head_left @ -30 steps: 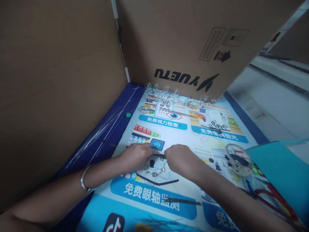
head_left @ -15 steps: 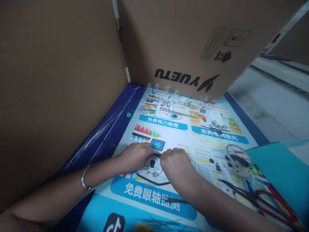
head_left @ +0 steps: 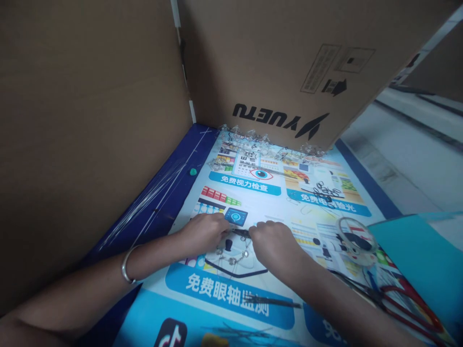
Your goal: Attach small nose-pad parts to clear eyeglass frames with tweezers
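Note:
My left hand is closed in a pinch over the printed poster sheet, with a silver bangle on its wrist. A short strand of clear beads hangs in a curve below its fingers; exactly where they grip it is hidden. My right hand is wrapped round a dark, pointed tool that looks like pliers. The tip points left and reaches close to my left fingertips. The tool's handles are hidden in my palm.
Cardboard walls stand at the left and back. Clear beaded pieces line the back wall, with black loops nearer. Red-handled scissors, a tape roll and a teal sheet lie right. Dark wires lie in front.
My right hand has shifted slightly to the right, away from my left hand. More of the dark tool tip and the beaded strand now shows. My left hand has barely moved.

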Available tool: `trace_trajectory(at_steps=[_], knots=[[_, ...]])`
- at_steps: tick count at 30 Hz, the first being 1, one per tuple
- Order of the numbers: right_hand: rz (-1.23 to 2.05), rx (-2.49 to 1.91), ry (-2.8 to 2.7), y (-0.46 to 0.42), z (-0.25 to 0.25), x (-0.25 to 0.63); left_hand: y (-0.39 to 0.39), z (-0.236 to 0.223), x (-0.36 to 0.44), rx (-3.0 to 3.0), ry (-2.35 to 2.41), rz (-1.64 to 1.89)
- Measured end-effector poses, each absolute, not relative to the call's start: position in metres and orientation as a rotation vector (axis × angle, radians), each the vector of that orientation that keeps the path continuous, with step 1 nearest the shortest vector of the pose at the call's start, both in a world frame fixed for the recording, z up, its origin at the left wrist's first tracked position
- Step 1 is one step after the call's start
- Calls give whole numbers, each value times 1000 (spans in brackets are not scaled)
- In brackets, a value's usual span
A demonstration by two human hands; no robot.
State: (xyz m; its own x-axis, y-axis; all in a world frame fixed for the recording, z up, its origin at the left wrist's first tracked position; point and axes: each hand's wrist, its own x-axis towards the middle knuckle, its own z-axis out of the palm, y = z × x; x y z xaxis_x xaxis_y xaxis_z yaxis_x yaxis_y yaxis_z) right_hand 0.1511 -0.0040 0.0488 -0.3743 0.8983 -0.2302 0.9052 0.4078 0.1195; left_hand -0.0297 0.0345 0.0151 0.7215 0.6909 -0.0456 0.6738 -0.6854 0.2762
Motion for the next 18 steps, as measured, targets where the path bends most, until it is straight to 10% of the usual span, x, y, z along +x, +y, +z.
trace_trajectory(at_steps=[18], knots=[[43,1730,2520,-9,40,173,37,14,-30,2571,1139,129]])
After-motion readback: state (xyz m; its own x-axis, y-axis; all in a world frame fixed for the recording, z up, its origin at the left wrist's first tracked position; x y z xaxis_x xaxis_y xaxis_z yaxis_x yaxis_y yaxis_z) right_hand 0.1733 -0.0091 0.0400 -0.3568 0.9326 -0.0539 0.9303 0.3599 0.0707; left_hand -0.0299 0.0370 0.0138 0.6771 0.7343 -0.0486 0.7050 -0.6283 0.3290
